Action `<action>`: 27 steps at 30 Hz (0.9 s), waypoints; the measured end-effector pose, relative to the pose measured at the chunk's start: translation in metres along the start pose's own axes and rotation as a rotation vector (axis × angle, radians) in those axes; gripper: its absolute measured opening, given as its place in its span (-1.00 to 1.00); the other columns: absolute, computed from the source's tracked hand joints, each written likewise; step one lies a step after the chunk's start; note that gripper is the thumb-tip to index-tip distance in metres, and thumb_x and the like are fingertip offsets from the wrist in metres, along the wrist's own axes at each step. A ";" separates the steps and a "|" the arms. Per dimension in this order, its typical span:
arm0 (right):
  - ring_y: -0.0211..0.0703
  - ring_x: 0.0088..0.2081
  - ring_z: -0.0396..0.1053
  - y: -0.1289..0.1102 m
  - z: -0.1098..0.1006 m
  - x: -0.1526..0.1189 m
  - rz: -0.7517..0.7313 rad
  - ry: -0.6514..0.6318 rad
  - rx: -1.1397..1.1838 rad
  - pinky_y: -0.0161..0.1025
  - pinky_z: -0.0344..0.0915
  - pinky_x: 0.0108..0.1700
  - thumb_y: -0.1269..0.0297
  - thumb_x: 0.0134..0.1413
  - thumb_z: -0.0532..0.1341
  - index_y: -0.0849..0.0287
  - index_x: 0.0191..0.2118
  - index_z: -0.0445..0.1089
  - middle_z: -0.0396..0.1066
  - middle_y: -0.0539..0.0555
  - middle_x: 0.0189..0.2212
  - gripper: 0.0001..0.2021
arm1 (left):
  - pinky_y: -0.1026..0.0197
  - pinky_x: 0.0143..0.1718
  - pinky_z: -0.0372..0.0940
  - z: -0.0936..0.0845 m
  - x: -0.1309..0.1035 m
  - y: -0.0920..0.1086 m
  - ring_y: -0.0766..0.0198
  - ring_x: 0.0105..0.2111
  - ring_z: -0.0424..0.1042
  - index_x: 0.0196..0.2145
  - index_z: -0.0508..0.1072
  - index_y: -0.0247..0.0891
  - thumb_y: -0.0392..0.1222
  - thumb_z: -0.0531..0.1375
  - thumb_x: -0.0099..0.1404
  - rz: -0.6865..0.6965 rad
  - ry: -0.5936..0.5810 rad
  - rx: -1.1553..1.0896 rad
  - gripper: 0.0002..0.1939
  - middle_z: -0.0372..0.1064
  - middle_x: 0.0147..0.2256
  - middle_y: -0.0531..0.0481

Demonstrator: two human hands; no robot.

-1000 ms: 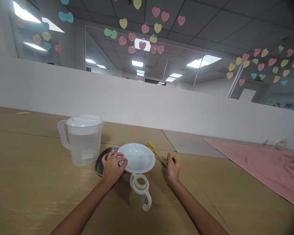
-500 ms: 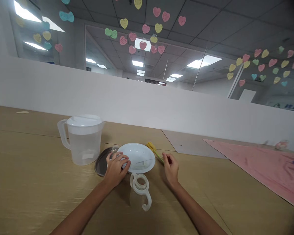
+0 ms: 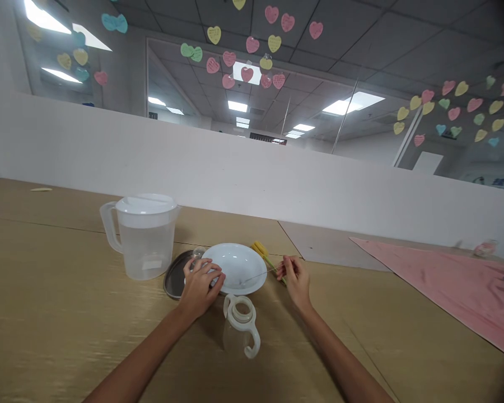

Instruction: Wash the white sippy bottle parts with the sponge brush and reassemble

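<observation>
Gripping: left hand (image 3: 200, 284) curled over near-left rim of white bowl (image 3: 234, 268), fingers bent & close together, touching rim; what's under the fingertips can't be made out.
Right hand: (image 3: 294, 280) just right of bowl, thumb + forefinger pinched on a thin wire-like handle (image 3: 264, 272); other fingers loosely curled.
Wire: runs from the pinch leftward over bowl rim, tip down inside bowl.
Yellow brush: (image 3: 261, 250) lies at bowl's far-right edge, beside rt hand.
Metal tray: (image 3: 174, 273) tucked under bowl's left side, partly covered by left hand.
Pitcher: (image 3: 145, 235) clear w/ white lid, upright, left of bowl, apart from it.
Handled cup part: (image 3: 242, 323) white, 2 loop handles, just in front of bowl, between both wrists.
Pink cloth: (image 3: 445, 282) well right of bowl.
</observation>
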State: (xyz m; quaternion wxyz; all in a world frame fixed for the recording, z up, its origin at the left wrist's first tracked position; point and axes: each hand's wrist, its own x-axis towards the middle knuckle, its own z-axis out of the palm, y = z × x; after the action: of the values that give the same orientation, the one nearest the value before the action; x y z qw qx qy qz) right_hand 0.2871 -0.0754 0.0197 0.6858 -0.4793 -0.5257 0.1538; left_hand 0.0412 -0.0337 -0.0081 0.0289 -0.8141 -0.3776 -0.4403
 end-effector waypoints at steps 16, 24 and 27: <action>-0.31 -0.66 0.30 -0.001 0.013 -0.004 0.285 0.021 0.296 -0.37 0.27 -0.65 -0.08 -0.24 0.32 0.20 -0.55 0.25 0.37 -0.02 -0.65 -0.58 | -0.19 0.10 -0.16 -0.005 0.001 0.000 0.09 0.00 0.27 -0.24 0.41 -0.13 -0.19 -0.08 0.30 0.014 -0.250 -0.185 -0.73 0.44 -0.16 0.00; -0.34 -0.70 0.23 0.010 0.007 -0.002 0.281 0.183 0.214 -0.38 0.22 -0.69 -0.12 -0.27 0.32 0.20 -0.58 0.22 0.35 -0.02 -0.67 -0.55 | -0.12 0.10 -0.13 -0.005 0.002 0.003 0.15 -0.11 0.30 -0.31 0.37 -0.17 -0.20 -0.08 0.22 -0.056 -0.244 -0.278 -0.76 0.42 -0.24 0.01; -0.33 -0.70 0.22 0.012 0.006 -0.001 0.274 0.196 0.191 -0.37 0.22 -0.68 -0.12 -0.24 0.29 0.19 -0.59 0.22 0.35 -0.01 -0.67 -0.56 | -0.10 0.08 -0.05 -0.006 0.003 0.006 0.14 -0.17 0.32 -0.34 0.37 -0.18 -0.17 -0.04 0.20 -0.087 -0.198 -0.319 -0.79 0.43 -0.28 0.01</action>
State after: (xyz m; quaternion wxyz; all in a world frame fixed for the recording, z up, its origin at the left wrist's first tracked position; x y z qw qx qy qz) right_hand 0.2848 -0.0670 0.0089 0.7485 -0.4919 -0.3695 0.2475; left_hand 0.0417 -0.0378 -0.0003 -0.1570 -0.8305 -0.3388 -0.4132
